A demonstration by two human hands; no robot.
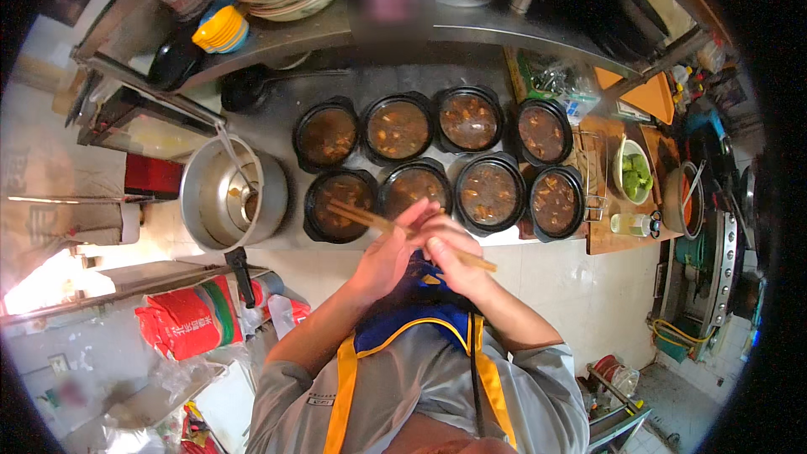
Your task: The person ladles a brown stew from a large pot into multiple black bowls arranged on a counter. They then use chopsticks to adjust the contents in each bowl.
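A pair of wooden chopsticks lies across both hands, which meet just in front of my chest. My left hand has its palm upright against the sticks, its fingers partly hidden. Around the sticks' other end my right hand is closed. The tips of the chopsticks reach over a black clay pot of brown stew at the front left. Several like pots stand in two rows on the steel counter, among them one at the front centre and one at the back, all holding brown broth with chunks.
A large metal pot with a ladle stands left. Right, a wooden board bears a bowl of green vegetables, a clear bottle and a wire rack. Above the counter runs a metal shelf with stacked bowls. A red sack lies lower left.
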